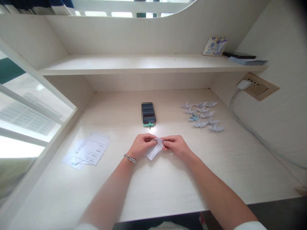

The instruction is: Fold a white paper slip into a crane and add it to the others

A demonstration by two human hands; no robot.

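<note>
A small folded slip of printed white paper [154, 150] is held just above the pale wooden desk [168, 182] at its middle. My left hand [142, 145], with a metal bracelet at the wrist, pinches the slip's left upper edge. My right hand [176, 145] pinches its right upper corner, so the fingertips of both hands almost meet. Just beyond my hands a phone [148, 114] in a teal case lies flat on the desk.
Several folded paper cranes [203, 115] lie in a cluster at the back right. A few printed sheets [89, 151] lie at the left. A shelf [144, 63] above carries a packet [214, 46] and a booklet. A white cable [249, 129] runs from a wall socket.
</note>
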